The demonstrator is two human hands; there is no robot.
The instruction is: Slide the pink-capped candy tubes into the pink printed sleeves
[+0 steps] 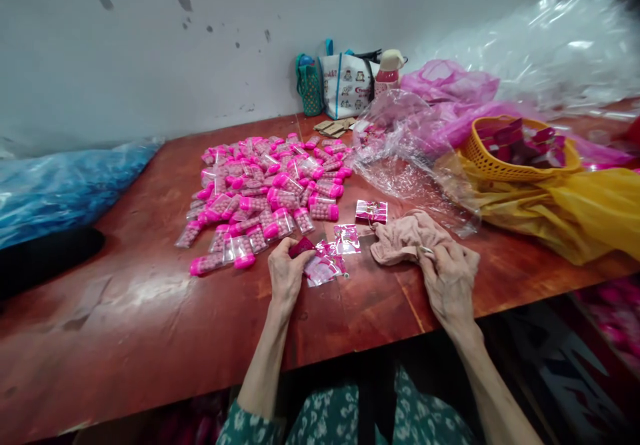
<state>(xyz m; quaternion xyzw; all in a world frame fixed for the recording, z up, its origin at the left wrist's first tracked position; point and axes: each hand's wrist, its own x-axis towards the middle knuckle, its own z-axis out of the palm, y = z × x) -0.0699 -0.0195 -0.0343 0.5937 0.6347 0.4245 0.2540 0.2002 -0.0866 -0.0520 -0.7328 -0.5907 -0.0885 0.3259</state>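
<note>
My left hand [286, 273] pinches a dark magenta piece of film [302, 247] between thumb and fingers. Just right of it, shiny pink-and-clear printed sleeves [324, 268] lie loose on the table, and a small stack of similar printed pieces [371, 211] sits behind them. My right hand [450, 282] has its fingers bent onto a crumpled beige-pink cloth [413, 235]. Beyond my left hand spreads a heap of small clear bottles [280, 198] with bright pink caps, filled with pink beads.
The reddish wooden table [150, 298] meets a grey wall. At right stand a yellow basket [480, 158] of dark magenta pieces, yellow plastic [590, 212] and clear film [400, 145]. Bags [345, 88] stand at the back. Blue plastic-wrapped goods [65, 185] lie left.
</note>
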